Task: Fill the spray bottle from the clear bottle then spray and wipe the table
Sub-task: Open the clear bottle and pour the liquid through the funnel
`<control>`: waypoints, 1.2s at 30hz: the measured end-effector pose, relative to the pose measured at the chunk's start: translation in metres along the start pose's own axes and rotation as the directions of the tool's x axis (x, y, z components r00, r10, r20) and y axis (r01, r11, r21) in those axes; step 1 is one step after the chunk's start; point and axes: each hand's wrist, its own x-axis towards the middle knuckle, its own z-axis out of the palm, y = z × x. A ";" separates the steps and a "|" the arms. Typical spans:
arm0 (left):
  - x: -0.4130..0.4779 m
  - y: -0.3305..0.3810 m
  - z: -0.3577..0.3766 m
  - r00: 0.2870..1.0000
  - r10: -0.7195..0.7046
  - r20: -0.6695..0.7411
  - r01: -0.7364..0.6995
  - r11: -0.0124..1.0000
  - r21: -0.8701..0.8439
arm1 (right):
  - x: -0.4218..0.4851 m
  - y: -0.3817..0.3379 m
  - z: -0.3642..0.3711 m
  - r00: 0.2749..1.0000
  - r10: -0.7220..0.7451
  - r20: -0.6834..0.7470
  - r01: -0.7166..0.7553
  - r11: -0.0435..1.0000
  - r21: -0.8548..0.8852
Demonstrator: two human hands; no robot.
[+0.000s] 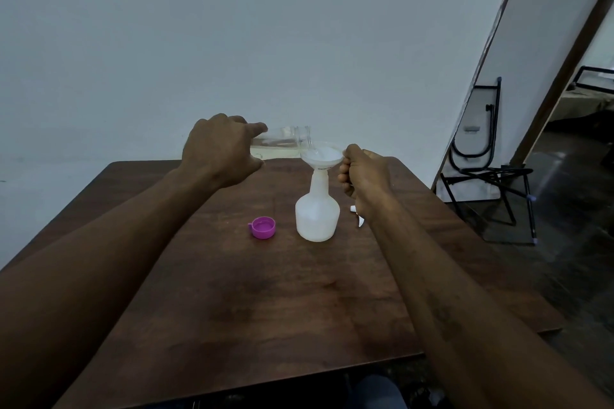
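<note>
My left hand [221, 149] grips the clear bottle [285, 143], which lies tipped almost level with its open mouth over a white funnel [322, 156]. Pale liquid runs from the bottle into the funnel. The funnel sits in the neck of the white spray bottle [317, 212], which stands upright near the middle of the brown table [232, 292]. My right hand [363, 174] pinches the funnel's right rim. A purple cap [263, 227] lies open side up, left of the spray bottle. The white spray head [358, 216] lies mostly hidden behind my right wrist.
A white wall runs close behind the table's far edge. A folded black metal chair [488, 173] leans against the wall at the right, beside a doorway. Dark floor lies to the right of the table.
</note>
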 end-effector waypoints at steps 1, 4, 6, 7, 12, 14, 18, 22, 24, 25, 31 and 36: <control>0.000 0.000 0.000 1.000 0.000 0.000 0.000 1.000 -0.001 | 0.000 0.000 0.000 1.000 0.000 0.000 0.000 1.000 0.000; 0.000 0.000 0.000 1.000 -0.004 0.002 0.004 1.000 0.004 | 0.000 -0.001 0.001 1.000 0.000 0.001 0.000 1.000 0.000; 0.001 -0.001 0.001 1.000 -0.006 0.006 0.006 1.000 0.002 | 0.000 -0.001 0.001 1.000 0.000 0.002 0.000 1.000 -0.002; 0.001 -0.001 0.001 1.000 -0.006 0.006 0.006 1.000 0.001 | -0.001 -0.001 0.001 1.000 0.000 0.002 0.000 1.000 -0.003; 0.000 -0.001 0.000 1.000 -0.002 0.000 0.002 1.000 0.002 | 0.000 -0.001 0.001 1.000 -0.007 -0.002 0.007 1.000 -0.008; 0.000 -0.001 0.000 1.000 -0.004 0.000 0.004 1.000 0.004 | -0.001 -0.001 0.001 1.000 -0.007 0.000 0.007 1.000 -0.007; 0.000 0.000 0.000 1.000 -0.008 0.013 0.008 1.000 0.008 | 0.000 0.000 0.001 1.000 -0.009 -0.005 0.009 1.000 -0.006; 0.001 0.000 -0.001 1.000 -0.014 0.022 0.014 1.000 0.013 | 0.001 0.000 0.001 1.000 -0.007 -0.006 0.007 1.000 -0.005; 0.001 0.001 -0.001 1.000 -0.015 0.023 0.015 1.000 0.014 | 0.001 0.001 0.001 1.000 -0.007 -0.002 0.007 1.000 -0.008; 0.000 0.001 -0.001 1.000 -0.015 0.023 0.015 1.000 0.014 | 0.001 0.001 0.001 1.000 -0.008 0.001 0.008 1.000 -0.009; 0.000 0.001 -0.002 1.000 -0.014 0.023 0.013 1.000 0.017 | 0.002 0.002 0.000 1.000 -0.007 0.006 0.007 1.000 -0.010; -0.001 0.001 -0.003 0.999 -0.016 0.030 0.015 1.000 0.010 | 0.003 0.002 0.001 1.000 -0.007 0.007 0.007 1.000 -0.007</control>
